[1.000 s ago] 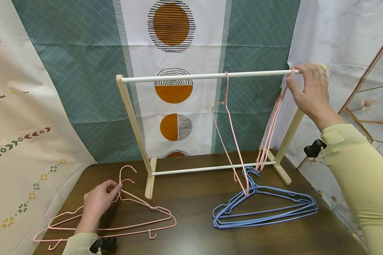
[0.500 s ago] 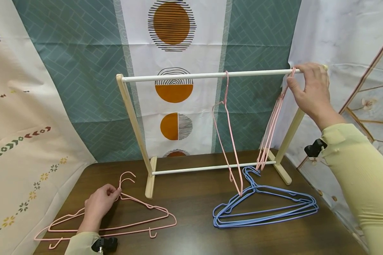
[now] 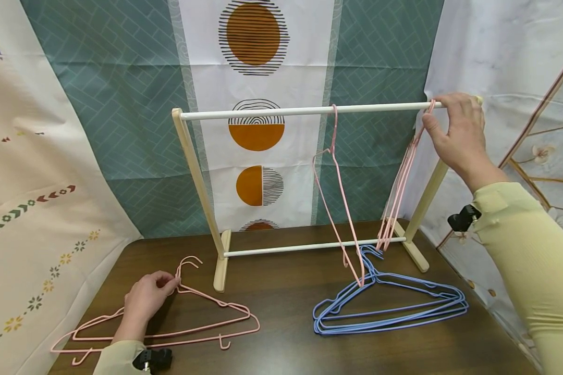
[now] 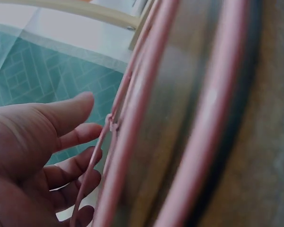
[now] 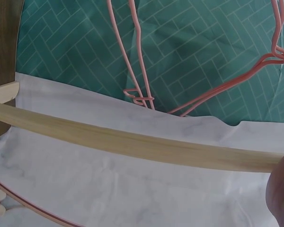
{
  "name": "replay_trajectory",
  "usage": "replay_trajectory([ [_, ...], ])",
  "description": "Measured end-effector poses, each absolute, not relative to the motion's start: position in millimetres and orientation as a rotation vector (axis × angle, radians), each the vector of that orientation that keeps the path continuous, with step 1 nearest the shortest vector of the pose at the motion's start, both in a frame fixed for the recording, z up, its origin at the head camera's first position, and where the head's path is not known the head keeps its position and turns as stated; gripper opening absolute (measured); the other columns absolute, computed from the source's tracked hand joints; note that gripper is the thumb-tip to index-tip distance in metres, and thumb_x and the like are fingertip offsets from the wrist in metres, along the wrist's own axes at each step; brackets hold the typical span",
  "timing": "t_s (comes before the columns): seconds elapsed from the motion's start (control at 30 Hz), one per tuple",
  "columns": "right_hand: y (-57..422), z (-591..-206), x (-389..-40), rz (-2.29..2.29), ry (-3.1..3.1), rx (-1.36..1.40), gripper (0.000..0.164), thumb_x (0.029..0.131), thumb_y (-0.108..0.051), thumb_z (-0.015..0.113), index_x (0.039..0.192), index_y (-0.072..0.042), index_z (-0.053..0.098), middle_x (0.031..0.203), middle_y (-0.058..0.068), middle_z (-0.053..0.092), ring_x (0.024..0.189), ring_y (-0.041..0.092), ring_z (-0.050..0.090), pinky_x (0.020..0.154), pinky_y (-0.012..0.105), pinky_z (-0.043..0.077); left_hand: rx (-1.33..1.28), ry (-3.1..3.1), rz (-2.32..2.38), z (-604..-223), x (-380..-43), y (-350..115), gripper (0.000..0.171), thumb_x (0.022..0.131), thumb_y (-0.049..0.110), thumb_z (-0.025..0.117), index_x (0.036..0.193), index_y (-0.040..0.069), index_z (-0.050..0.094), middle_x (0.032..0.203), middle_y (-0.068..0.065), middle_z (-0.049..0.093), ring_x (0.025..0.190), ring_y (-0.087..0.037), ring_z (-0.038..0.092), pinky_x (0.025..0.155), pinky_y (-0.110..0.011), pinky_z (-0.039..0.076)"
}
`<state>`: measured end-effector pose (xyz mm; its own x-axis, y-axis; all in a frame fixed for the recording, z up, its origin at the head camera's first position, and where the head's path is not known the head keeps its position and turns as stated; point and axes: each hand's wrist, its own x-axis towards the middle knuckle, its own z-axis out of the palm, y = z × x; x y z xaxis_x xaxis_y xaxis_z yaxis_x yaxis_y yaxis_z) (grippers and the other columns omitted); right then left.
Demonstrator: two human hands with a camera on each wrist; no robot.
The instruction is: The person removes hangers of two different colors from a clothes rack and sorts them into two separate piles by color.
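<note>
Gripping pink hangers (image 4: 138,94) with left fingers (image 3: 168,286), rail (image 3: 281,112) at two o'clock with right fingers (image 3: 452,104). Likely light, stiff; hold beneath hooks (image 3: 190,257).

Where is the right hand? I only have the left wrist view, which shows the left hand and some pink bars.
Observer: In the head view, the right hand is at the right end of the rack's top rail, fingers over it.

Operator: Is anything hanging close to it?

Observer: Yes, a bunch of pink hangers hangs right beside its thumb.

Operator: And farther along, toward the middle?

Observer: One pink hanger hangs by itself near the middle, well apart from the bunch.
</note>
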<state>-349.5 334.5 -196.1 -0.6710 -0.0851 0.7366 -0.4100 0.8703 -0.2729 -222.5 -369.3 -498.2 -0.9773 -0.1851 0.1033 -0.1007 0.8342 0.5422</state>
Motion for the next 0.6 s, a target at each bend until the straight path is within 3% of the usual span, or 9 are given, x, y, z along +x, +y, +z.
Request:
replay_trajectory([
  [0.1,335.4,-197.0,-349.6,0.549,-2.269,0.353,0.053,0.116,-0.042,0.051,0.156,-0.007,0.048,0.163,0.02,0.039,0.159,0.042,0.022,0.132,0.059,0.007,0.218,-2.84,-0.856,-492.9,-221.9,-368.0,0.043,0.105,0.044,0.076,0.121,0.004,0.078,0.117,-0.023,0.076,0.111,-0.048,0.068,0.089,-0.071,0.047],
  [0.3,336.6,-198.1,-349.5,0.55,-2.273,0.351,0.055,0.116,-0.044,0.05,0.157,-0.007,0.047,0.164,0.02,0.038,0.159,0.041,0.021,0.132,0.059,0.006,0.144,-2.757,-0.914,-472.1,-217.7,-353.7,0.047,0.108,0.041,0.074,0.128,-0.001,0.074,0.117,-0.021,0.075,0.107,-0.04,0.068,0.089,-0.059,0.053],
  [0.6,336.8,-197.5,-352.0,0.557,-2.249,0.382,0.054,0.116,-0.043,0.05,0.156,-0.007,0.048,0.162,0.02,0.04,0.159,0.04,0.022,0.132,0.057,0.006,0.052,-2.656,-1.132,-424.2,-202.5,-308.4,0.051,0.112,0.043,0.067,0.144,0.003,0.068,0.128,-0.018,0.072,0.116,-0.034,0.065,0.095,-0.049,0.052],
])
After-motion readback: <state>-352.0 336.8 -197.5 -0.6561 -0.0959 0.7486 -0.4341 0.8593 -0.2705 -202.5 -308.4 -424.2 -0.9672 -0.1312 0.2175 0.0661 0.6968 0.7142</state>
